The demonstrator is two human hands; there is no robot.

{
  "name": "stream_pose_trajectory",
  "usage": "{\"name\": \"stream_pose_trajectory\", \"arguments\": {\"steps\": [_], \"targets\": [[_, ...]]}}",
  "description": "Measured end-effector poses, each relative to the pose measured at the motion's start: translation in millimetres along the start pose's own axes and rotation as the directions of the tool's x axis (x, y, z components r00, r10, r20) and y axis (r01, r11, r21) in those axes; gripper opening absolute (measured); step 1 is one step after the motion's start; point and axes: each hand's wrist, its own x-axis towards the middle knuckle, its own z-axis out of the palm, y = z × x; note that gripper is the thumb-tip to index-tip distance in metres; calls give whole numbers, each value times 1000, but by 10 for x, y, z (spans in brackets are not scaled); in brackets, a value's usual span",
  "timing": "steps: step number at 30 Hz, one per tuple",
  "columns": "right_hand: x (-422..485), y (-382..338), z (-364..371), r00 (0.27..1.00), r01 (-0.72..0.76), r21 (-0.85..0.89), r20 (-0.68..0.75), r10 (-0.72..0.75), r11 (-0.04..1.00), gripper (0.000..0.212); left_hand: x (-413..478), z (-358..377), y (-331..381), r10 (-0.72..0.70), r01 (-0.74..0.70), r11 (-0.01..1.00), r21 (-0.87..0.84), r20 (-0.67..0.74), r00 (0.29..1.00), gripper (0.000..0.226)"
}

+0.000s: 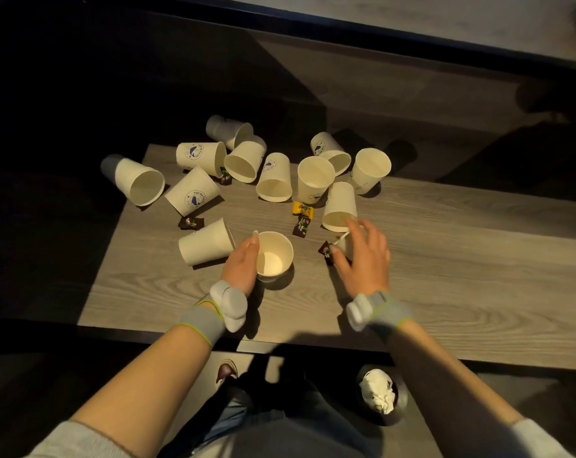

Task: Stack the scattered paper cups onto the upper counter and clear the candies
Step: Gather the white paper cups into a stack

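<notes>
– Paper, cream, both of them. My left hand has its grip curled round the upright cup, which stands mouth up near the front edge of the bench. Where is the next one?
– Just to its right. My right hand has its grip arched over a tipped cup, thumb and fingers wrapped round its wall. The cup lies on its side, long axis roughly across the bench. Its rim seems to face the upright cup, though the hand hides most of it.
– So the right hand is the nearer one for it.
– Yes. I judge it needs turning base-down, then a short carry leftward to nest. A dark candy touches my thumb or sits just beside it; I cannot tell which.
– Surface and room?
– Grey wood-grain, flat, lit in a patch with darkness around it. The other cups lie scattered farther back, with a yellow candy among them. The upper counter runs across the far side, well apart from both hands.
</notes>
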Motion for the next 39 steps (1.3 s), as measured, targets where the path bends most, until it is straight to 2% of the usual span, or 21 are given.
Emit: {"name": "stream_pose_trajectory", "arguments": {"steps": [2, 4, 7, 9, 14, 16, 18, 19, 22, 25, 29, 31, 33, 35, 37, 39], "targets": [[94, 177, 22, 994, -98, 6, 44, 98, 995, 54, -7, 28, 23, 11, -11, 1000, 7, -31, 999, 51], [142, 297, 77, 985, -166, 117, 67, 159, 979, 49, -6, 39, 35, 27, -27, 999, 26, -33, 999, 51], [132, 326, 157, 955, -291, 269, 21, 296, 918, 40, 25, 37, 27, 43, -42, 998, 40, -30, 999, 50], [85, 304, 200, 927, -366, 266, 22, 374, 892, 43, 41, 50, 32, 55, -54, 998, 38, -29, 998, 49], [-27, 336, 212, 931, -365, 213, 66, 360, 906, 65, 49, 64, 40, 71, -69, 996, 58, -26, 997, 46], [-48, 371, 137, 905, -415, 230, 2, 426, 880, 62, 39, 61, 42, 94, -91, 989, 117, -21, 995, 45], [-55, 331, 22, 864, -443, 335, -88, 495, 832, 55, 35, 48, 44, 111, -108, 986, 130, -21, 994, 45], [-49, 268, -39, 859, -411, 404, -127, 496, 817, 49, 37, 47, 47, 106, -103, 988, 112, -23, 994, 44], [-35, -83, -196, 905, -200, 589, -197, 378, 783, 38, 39, 57, 32, 91, -91, 996, 27, -28, 995, 45], [-87, -537, -247, 964, 6, 706, -192, 182, 708, 46, -20, 44, 56, 119, -122, 991, -53, -49, 992, 44], [-167, -894, -113, 977, 180, 705, -208, -43, 686, 50, -71, -97, 144, 159, -179, 963, -199, -113, 981, 44], [-189, -972, -19, 971, 233, 671, -204, -127, 704, 51, -92, -244, 174, 246, -278, 925, -259, -151, 958, 36], [-202, -1023, 88, 961, 278, 600, -162, -226, 750, 55, -98, -452, 139, 346, -381, 913, -149, -216, 913, 32], [-237, -976, 175, 956, 277, 469, -47, -289, 839, 64, -31, -597, 49, 399, -408, 913, 20, -253, 881, 31], [-303, -897, 266, 945, 278, 260, 99, -312, 925, 75, 94, -718, -95, 372, -318, 921, 226, -269, 888, 40], [-364, -822, 328, 937, 308, 63, 149, -315, 949, 75, 177, -782, -169, 312, -203, 888, 412, -217, 925, 50]]}}
